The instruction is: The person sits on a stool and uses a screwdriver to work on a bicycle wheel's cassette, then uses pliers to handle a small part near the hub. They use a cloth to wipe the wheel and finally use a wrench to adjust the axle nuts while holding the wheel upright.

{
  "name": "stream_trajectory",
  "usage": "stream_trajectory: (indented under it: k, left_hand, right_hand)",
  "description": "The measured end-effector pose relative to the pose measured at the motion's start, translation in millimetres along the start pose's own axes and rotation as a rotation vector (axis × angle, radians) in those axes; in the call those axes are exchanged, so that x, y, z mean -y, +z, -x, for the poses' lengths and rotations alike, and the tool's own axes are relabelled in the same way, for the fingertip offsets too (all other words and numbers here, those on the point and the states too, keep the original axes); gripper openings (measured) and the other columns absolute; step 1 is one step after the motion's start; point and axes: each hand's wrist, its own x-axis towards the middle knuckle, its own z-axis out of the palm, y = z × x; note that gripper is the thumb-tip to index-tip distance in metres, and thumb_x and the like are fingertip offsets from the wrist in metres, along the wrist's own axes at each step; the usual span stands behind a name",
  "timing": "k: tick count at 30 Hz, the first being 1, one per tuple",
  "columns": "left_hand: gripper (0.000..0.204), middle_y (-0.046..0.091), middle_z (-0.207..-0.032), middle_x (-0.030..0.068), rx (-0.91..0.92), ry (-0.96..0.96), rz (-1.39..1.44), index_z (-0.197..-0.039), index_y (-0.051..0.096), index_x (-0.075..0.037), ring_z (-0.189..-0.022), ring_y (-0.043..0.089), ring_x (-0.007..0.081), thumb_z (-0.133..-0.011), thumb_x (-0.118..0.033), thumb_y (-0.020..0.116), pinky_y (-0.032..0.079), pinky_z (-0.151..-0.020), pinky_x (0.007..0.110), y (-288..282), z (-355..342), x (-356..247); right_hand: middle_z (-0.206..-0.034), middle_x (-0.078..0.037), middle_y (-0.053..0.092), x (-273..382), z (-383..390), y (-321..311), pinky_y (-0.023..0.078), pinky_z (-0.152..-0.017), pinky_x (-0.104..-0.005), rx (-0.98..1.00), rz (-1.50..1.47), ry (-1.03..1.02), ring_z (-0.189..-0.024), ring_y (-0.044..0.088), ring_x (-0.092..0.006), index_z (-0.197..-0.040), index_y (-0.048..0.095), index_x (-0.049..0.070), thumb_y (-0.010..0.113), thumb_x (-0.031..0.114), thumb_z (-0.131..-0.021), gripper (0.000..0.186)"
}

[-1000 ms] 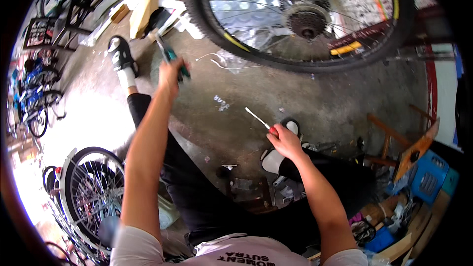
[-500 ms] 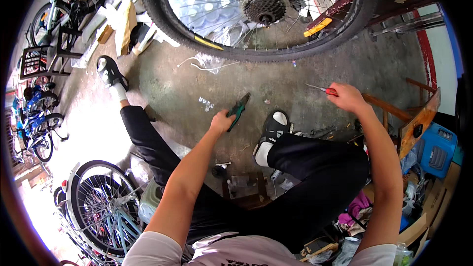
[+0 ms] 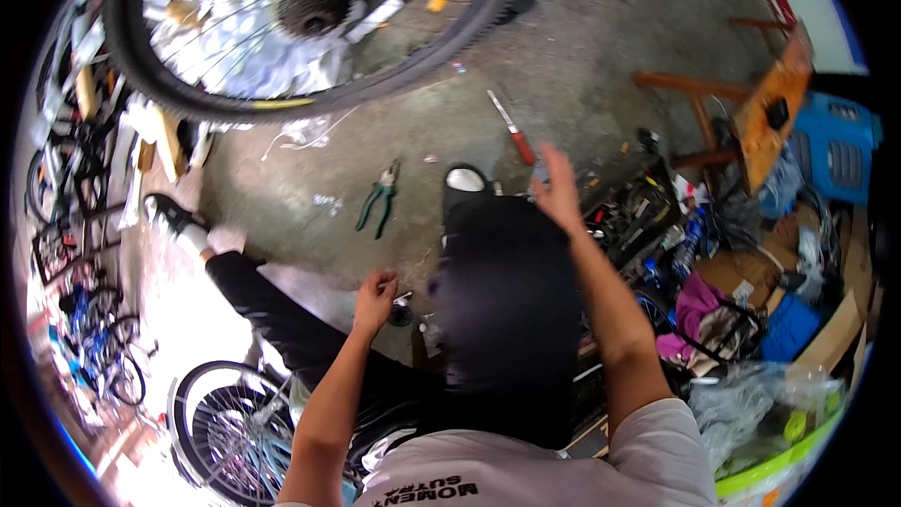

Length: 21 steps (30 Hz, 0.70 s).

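Note:
My right hand [image 3: 557, 190] is stretched out, slightly blurred, beside my raised knee, with nothing visible in it. Just left of its fingertips a red-handled screwdriver [image 3: 511, 129] lies on the concrete floor. Green-handled pliers [image 3: 380, 199] rest on the floor ahead of my left hand, jaws pointing away. My left hand [image 3: 377, 300] is drawn back over my thigh, fingers curled together, with nothing showing between them. Close to it on the floor is a small dark round part [image 3: 401, 314]. A bicycle wheel [image 3: 282, 111] with a cassette [image 3: 317, 5] hangs above the floor at the far left.
On the right are a wooden stool [image 3: 765, 117], a blue plastic case [image 3: 837, 148], a purple cloth [image 3: 693, 308] and a heap of tools and parts [image 3: 633, 216]. Another bicycle wheel [image 3: 221, 422] stands at the lower left. Plastic wrap [image 3: 310, 131] lies below the hanging wheel.
Both hands have let go of their tools: the pliers and the screwdriver now lie on the floor. My hands have drawn back toward me, and the view has shifted to the right.

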Motion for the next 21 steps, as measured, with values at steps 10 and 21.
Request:
stream_trajectory:
  k: [10,21]
  left_hand:
    - [0.037,0.073,-0.114,0.0151,0.278,-0.126,0.118,-0.127,0.065,-0.01,-0.088,0.074,0.0313,-0.093,-0.023,0.068,0.057,-0.08,0.044,12,20,15]
    - [0.04,0.073,-0.113,0.0145,0.311,-0.144,-0.045,-0.13,0.062,-0.01,-0.087,0.073,0.0319,-0.092,-0.023,0.069,0.057,-0.079,0.044,-21,31,10]
  right_hand:
    - [-0.116,-0.011,0.065,75,255,1,0.057,-0.074,-0.0368,0.131,-0.378,0.497,-0.086,0.071,-0.0257,-0.124,0.064,0.01,0.065,0.006,-0.091,0.033]
    - [-0.094,-0.014,0.071,19,250,53,0.056,-0.074,-0.0491,0.213,-0.038,0.553,-0.084,0.07,-0.0369,-0.106,0.068,0.01,0.067,0.022,-0.091,0.019]
